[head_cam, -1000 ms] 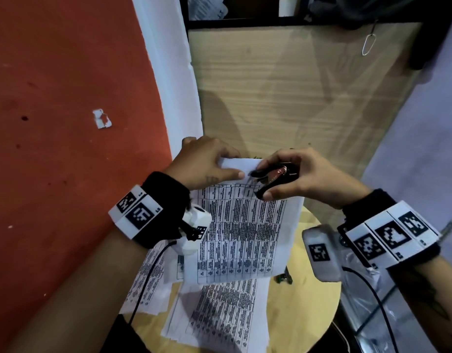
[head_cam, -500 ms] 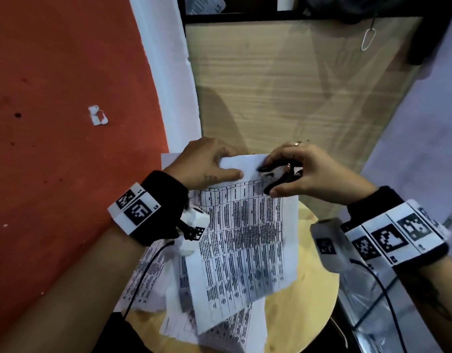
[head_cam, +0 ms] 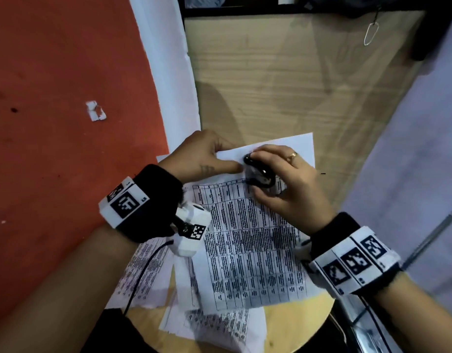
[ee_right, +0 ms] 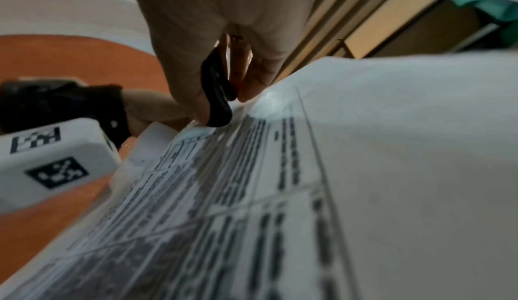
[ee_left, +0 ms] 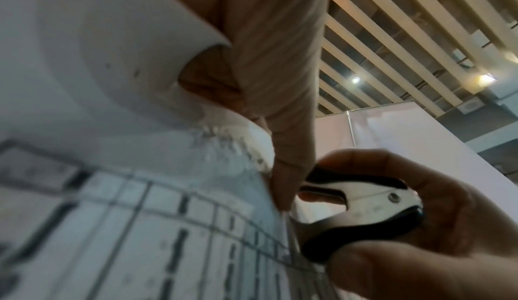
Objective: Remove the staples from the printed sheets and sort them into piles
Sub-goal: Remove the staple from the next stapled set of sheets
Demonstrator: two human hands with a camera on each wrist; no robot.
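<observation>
At top corner of stapled printed sheets [head_cam: 247, 240] above round table [head_cam: 296, 324], left hand [head_cam: 202, 159] pinches paper edge, right hand [head_cam: 288, 184] grips staple remover [head_cam: 258, 174]; staple-pulling step, next likely squeeze and lift.

Background stuff: a round light-wood tabletop [head_cam: 296, 327] sits low in the head view, pale wood-grain panel [head_cam: 283, 80] standing behind its far edge. Orange-red floor [head_cam: 54, 123] off to the left has a crumpled white paper scrap [head_cam: 95, 114] lying on it. A thin wire clip [head_cam: 371, 33] hangs near the panel's top right corner.
</observation>
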